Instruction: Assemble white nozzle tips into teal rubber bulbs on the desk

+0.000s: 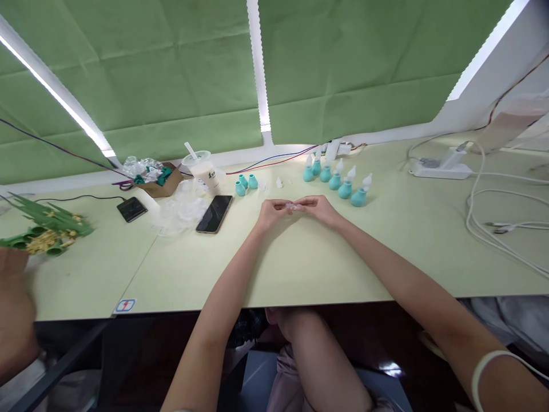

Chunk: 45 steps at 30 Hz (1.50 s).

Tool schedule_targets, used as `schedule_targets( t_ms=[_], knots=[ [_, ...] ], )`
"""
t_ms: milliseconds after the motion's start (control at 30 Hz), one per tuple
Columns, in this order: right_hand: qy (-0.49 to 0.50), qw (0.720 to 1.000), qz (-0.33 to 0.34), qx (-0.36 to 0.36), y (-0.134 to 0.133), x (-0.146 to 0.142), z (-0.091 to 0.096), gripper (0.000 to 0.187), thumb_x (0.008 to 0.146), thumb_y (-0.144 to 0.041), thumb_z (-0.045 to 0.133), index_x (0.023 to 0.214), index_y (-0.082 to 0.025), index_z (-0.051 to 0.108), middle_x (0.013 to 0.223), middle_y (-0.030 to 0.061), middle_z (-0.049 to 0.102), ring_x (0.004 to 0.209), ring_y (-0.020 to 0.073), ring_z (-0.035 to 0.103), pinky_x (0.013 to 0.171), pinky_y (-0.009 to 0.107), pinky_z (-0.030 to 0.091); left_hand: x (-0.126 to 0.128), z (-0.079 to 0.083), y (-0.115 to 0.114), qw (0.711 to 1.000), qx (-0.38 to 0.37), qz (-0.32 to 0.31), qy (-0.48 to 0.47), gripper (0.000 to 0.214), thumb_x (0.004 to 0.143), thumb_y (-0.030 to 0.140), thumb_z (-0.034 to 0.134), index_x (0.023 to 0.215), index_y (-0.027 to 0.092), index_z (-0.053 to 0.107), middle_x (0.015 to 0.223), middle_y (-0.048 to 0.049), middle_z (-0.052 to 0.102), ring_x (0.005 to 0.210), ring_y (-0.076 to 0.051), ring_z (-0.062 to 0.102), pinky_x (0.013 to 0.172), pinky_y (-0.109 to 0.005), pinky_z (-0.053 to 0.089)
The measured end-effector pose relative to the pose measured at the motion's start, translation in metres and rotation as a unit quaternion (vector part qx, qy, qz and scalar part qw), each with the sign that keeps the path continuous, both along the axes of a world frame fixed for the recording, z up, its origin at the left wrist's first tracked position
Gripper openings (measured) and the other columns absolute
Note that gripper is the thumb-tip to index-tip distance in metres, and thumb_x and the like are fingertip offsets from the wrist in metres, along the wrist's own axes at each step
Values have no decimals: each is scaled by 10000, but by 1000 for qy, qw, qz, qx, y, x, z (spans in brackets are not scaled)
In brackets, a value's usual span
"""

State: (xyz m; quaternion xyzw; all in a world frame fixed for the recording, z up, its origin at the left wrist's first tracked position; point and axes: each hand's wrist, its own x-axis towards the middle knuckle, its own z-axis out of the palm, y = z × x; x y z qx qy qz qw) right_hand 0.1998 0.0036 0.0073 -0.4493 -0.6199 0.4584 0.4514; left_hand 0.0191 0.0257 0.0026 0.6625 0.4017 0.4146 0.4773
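Observation:
Between the fingertips of both hands is a small clear plastic piece [293, 206], too small to make out fully. My left hand [273, 213] pinches its left side, and my right hand [318, 208] pinches the right side, just above the table [309, 263]. Beyond my right hand, several turquoise bulb-shaped bases [359, 197] stand in a slanting row, topped with pale translucent tips [367, 181]. A few turquoise bases without tips [253, 182] cluster behind my left hand. Near them, a loose translucent tip [279, 182] rests on the table.
Left of my hands lie a phone [215, 214], a crumpled clear bag [182, 209], a drink cup [206, 171] and a cardboard box [160, 186]. Green artificial stems [47, 220] lie far left, near another person's hand [15, 269]. A power strip [441, 169] and white cables [476, 223] occupy the right.

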Motion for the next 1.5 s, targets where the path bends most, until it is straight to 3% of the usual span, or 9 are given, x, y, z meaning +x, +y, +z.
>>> schedule_targets(
  t_ms=[233,433,867,1100,1367,1500],
  knots=[
    [14,1000,-4,17,5,2,-4,393,581,-456,757,852,-173,724,889,69,723,890,238,652,843,359,492,3,3,-3,999,38,10,17,333,653,302,711,918,101,709,733,-60,698,702,-171,650,699,-285,510],
    [-14,999,23,18,6,8,-2,409,622,-475,724,882,-160,700,934,74,707,909,221,634,864,361,469,-1,0,3,998,-19,-43,-31,390,673,373,699,949,98,696,829,-69,712,737,-184,659,784,-351,517],
    [-13,999,-4,38,8,-1,-6,344,606,-432,738,783,-147,663,827,62,673,811,183,601,799,330,451,1,-3,5,995,-33,-40,-81,308,625,334,737,796,88,667,763,-79,700,652,-166,653,752,-379,535],
    [-1,999,48,15,9,6,-6,356,643,-442,706,860,-168,640,919,57,667,883,189,602,829,336,447,2,-6,4,998,2,-29,-49,252,649,292,705,817,107,678,762,-70,703,690,-171,655,743,-347,532],
    [-55,995,-13,87,8,0,-11,274,672,-419,684,794,-176,646,831,40,649,813,174,589,759,313,464,0,-6,4,999,15,-23,-22,204,670,231,666,834,112,688,787,-68,701,722,-174,658,763,-344,529],
    [34,999,18,14,12,-2,-16,386,679,-439,682,969,-204,584,931,42,645,798,161,624,732,308,483,-1,-6,6,999,39,15,-12,198,670,216,670,845,125,686,823,-67,705,755,-171,659,767,-328,531]
  ],
)
